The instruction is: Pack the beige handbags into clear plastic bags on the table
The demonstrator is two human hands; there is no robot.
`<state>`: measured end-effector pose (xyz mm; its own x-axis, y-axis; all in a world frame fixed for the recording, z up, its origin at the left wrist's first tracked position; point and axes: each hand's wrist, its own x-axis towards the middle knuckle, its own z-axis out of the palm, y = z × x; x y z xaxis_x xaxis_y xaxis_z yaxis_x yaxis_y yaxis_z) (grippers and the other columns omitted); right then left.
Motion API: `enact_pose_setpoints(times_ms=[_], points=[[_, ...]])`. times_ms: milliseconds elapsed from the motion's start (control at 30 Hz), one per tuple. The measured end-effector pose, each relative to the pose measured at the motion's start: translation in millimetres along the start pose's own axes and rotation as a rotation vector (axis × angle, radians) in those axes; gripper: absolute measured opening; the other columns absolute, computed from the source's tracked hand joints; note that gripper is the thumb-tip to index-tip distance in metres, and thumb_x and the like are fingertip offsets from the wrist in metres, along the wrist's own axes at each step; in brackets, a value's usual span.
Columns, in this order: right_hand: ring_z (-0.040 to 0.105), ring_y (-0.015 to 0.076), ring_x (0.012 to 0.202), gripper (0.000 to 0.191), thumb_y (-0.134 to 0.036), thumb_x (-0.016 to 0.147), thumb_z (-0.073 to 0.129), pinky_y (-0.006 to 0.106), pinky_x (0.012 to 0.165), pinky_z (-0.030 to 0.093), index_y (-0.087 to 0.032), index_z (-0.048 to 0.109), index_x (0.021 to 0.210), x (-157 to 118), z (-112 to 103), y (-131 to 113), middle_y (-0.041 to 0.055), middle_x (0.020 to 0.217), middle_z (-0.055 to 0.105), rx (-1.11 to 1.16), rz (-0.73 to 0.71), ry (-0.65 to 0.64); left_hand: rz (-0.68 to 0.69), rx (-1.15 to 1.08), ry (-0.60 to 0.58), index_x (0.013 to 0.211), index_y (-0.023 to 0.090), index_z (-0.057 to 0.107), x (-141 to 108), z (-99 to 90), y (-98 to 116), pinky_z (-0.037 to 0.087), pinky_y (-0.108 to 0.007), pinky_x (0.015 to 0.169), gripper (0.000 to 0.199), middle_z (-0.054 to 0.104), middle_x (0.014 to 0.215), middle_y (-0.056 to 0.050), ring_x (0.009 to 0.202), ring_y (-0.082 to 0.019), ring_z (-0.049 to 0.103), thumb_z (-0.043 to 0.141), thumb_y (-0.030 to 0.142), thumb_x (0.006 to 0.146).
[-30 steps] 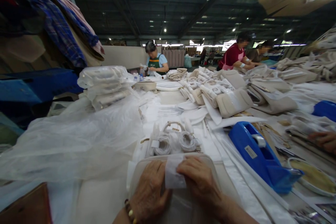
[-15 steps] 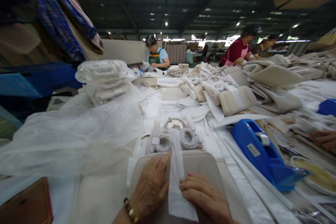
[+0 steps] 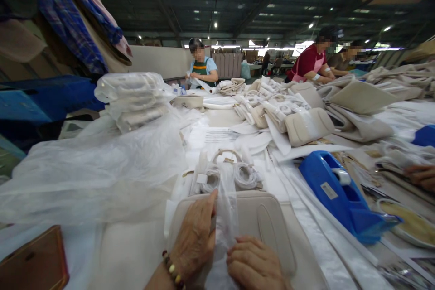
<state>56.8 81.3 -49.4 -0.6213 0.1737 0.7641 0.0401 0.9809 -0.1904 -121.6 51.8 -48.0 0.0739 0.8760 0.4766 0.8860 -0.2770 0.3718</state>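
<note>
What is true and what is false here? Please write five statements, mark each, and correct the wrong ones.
The left hand rests on the beige, round-cornered flat piece. True.
A translucent white strip passes between left hand and right hand. True.
The blue plastic tape dispenser is left of both hands. False: the tape dispenser is right of them.
The brown-and-cream beaded bracelet is on the right wrist. False: the beaded bracelet is on the left.
Two white coils lie beyond the beige piece. True.

The left hand [image 3: 194, 231] and right hand [image 3: 253, 263] are on a bag [image 3: 256, 213], wrapped coils [image 3: 245, 176] just behind it. A tape dispenser [image 3: 335, 192] stands right; plastic film [image 3: 98, 167] lies left, a phone [image 3: 36, 260] nearer.
</note>
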Motion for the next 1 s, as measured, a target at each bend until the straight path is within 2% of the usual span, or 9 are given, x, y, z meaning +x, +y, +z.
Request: enact_pose_setpoints(times_ms=[100, 200, 300, 367, 500, 667, 833, 900, 1000], points=[[0.065, 0.0107, 0.069, 0.025, -0.011, 0.091, 0.034, 0.025, 0.082, 0.05, -0.015, 0.057, 0.082, -7, 3, 0, 0.0029, 0.07, 0.068, -0.023, 0.021, -0.027, 0.044, -0.013, -0.043, 0.134, 0.02, 0.029, 0, -3.6, 1, 0.05, -0.04, 0.081, 0.07, 0.057, 0.104, -0.009, 0.094, -0.022, 0.053, 0.047, 0.005, 0.068], [0.064, 0.0124, 0.074, 0.022, -0.011, 0.089, 0.034, 0.028, 0.082, 0.05, -0.015, 0.056, 0.086, -7, -4, -3, 0.0051, 0.074, 0.068, 0.047, 0.108, -0.033, 0.144, 0.01, -0.008, 0.127, 0.021, 0.044, -1, -4.8, 1, 0.05, -0.035, 0.07, 0.057, 0.054, 0.093, -0.007, 0.082, -0.019, 0.051, 0.046, 0.006, 0.072], [0.063, 0.0149, 0.084, 0.02, -0.01, 0.085, 0.038, 0.031, 0.087, 0.048, -0.015, 0.056, 0.093, -6, -13, -6, 0.0072, 0.083, 0.069, 0.112, 0.158, -0.106, 0.191, 0.061, 0.03, 0.118, 0.021, 0.053, -4, -5.0, -1, 0.049, -0.035, 0.07, 0.044, 0.051, 0.107, -0.011, 0.085, -0.019, 0.051, 0.046, 0.009, 0.077], [0.063, 0.0156, 0.091, 0.024, -0.007, 0.082, 0.039, 0.032, 0.091, 0.046, -0.015, 0.056, 0.097, -7, -17, -7, 0.0078, 0.088, 0.069, 0.121, 0.15, -0.182, 0.209, 0.073, 0.001, 0.115, 0.023, 0.056, -5, -6.8, -2, 0.047, -0.036, 0.074, 0.038, 0.051, 0.116, -0.011, 0.091, -0.02, 0.051, 0.045, 0.011, 0.081], [0.061, 0.0165, 0.099, 0.03, -0.004, 0.079, 0.038, 0.033, 0.096, 0.044, -0.013, 0.057, 0.099, -13, -20, -11, 0.0084, 0.095, 0.07, 0.089, 0.114, -0.264, 0.27, -0.004, -0.107, 0.108, 0.023, 0.058, -5, -14.6, -1, 0.042, -0.038, 0.079, 0.035, 0.059, 0.115, -0.005, 0.095, -0.02, 0.052, 0.043, 0.01, 0.08], [0.058, 0.0175, 0.106, 0.033, -0.006, 0.076, 0.043, 0.034, 0.099, 0.041, -0.011, 0.056, 0.106, -24, -17, -19, 0.0097, 0.104, 0.068, 0.031, 0.089, -0.368, 0.17, -0.061, -0.137, 0.097, 0.022, 0.061, -3, -18.0, 7, 0.038, -0.04, 0.081, 0.019, 0.06, 0.111, -0.004, 0.095, -0.021, 0.053, 0.05, 0.021, 0.081], [0.06, 0.0198, 0.103, 0.031, -0.01, 0.081, 0.042, 0.039, 0.097, 0.041, -0.014, 0.057, 0.107, -34, 7, -33, 0.009, 0.092, 0.07, -0.126, 0.064, -0.12, 0.113, -0.013, -0.139, 0.09, 0.022, 0.059, -2, -12.0, 10, 0.037, -0.038, 0.081, 0.016, 0.057, 0.107, -0.005, 0.096, -0.022, 0.051, 0.064, 0.028, 0.075], [0.062, 0.0174, 0.092, 0.026, -0.011, 0.084, 0.041, 0.039, 0.092, 0.043, -0.021, 0.061, 0.097, -33, 16, -40, 0.0046, 0.082, 0.069, -0.156, 0.09, -0.024, 0.118, 0.005, -0.144, 0.09, 0.022, 0.058, -3, -10.6, 10, 0.037, -0.038, 0.08, 0.017, 0.056, 0.107, -0.004, 0.096, -0.021, 0.051, 0.064, 0.029, 0.075], [0.062, 0.0121, 0.071, 0.02, -0.014, 0.089, 0.042, 0.03, 0.077, 0.047, -0.02, 0.061, 0.084, -30, 21, -48, -0.0012, 0.069, 0.066, -0.083, 0.034, -0.002, 0.165, 0.051, -0.148, 0.092, 0.021, 0.058, -5, -10.2, 10, 0.037, -0.04, 0.079, 0.022, 0.055, 0.108, -0.007, 0.096, -0.023, 0.051, 0.062, 0.036, 0.077]])
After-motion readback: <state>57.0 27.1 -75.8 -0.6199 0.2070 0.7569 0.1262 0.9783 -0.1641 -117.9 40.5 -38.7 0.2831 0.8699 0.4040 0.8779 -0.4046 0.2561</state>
